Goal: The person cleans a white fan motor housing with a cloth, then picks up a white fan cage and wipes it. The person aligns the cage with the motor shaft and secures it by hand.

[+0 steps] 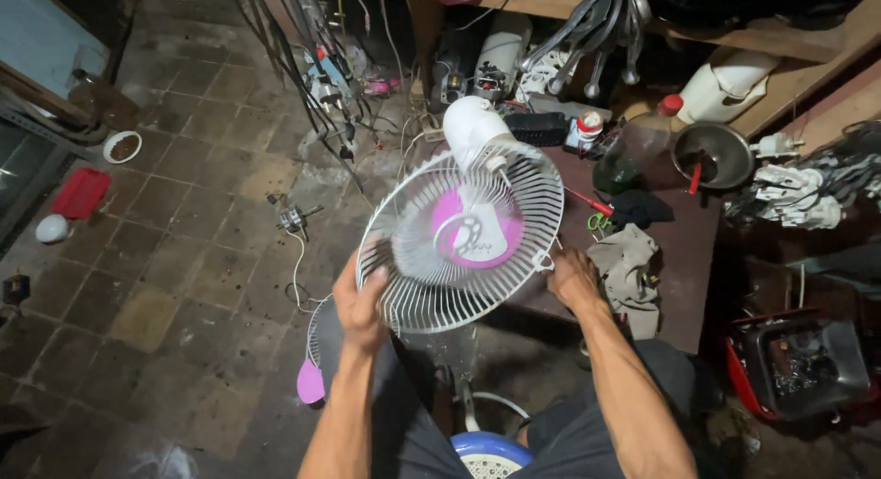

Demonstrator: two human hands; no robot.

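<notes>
Tiled floor [184,259] below; fan guard [459,236] between hands, left [360,300], right [574,279].

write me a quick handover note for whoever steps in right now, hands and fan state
Left hand: grips the lower left rim of the white fan guard.
Right hand: holds the guard's right edge by a small clip.
Fan: held up over the dark workbench, white motor housing behind, pink hub visible inside the guard.
Done: guard sits on the fan.
Left: cannot tell whether the guard is fully fastened. A pink blade lies on the floor.
</notes>
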